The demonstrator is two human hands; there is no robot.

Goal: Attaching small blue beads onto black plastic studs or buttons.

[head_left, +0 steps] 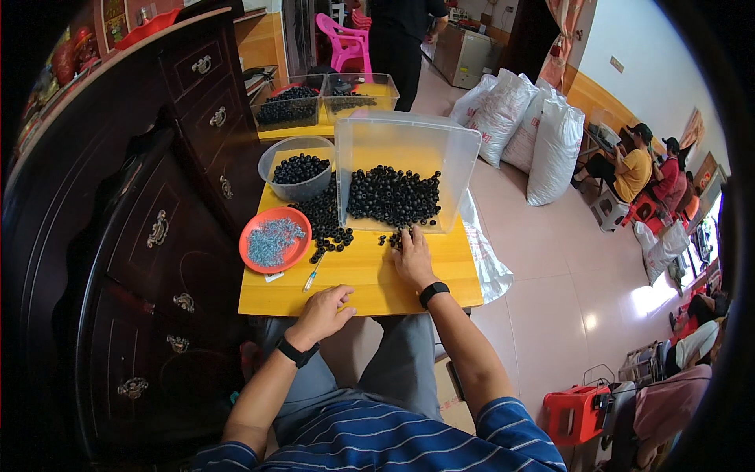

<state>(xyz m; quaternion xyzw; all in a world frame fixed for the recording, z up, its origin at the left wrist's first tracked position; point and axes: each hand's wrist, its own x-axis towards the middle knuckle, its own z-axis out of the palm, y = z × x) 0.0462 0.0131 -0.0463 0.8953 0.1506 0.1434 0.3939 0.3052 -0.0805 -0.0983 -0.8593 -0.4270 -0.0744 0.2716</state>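
My right hand (pixel 413 259) reaches to the open side of a clear plastic bin (pixel 476 169) on the yellow table (pixel 358 283). Its fingers are stretched out, the tips at a few small round black pieces (pixel 393 197) spilling from the heap in the bin. My left hand (pixel 321 316) hovers at the table's near edge, its fingers loosely bent, thumb apart, nothing visible in it. Just beyond it lies a thin screwdriver (pixel 310 281). An orange-red plate (pixel 304 250) holds small clear-blue pieces (pixel 271 240). More black pieces lie loose left of the bin.
A clear round tub (pixel 271 149) of black pieces stands behind the plate. Further back are clear bins (pixel 377 79) with more. A dark cabinet (pixel 149 244) closes off the left. White sacks (pixel 554 153) and seated people (pixel 633 173) are to the right, a red stool (pixel 572 413) nearer.
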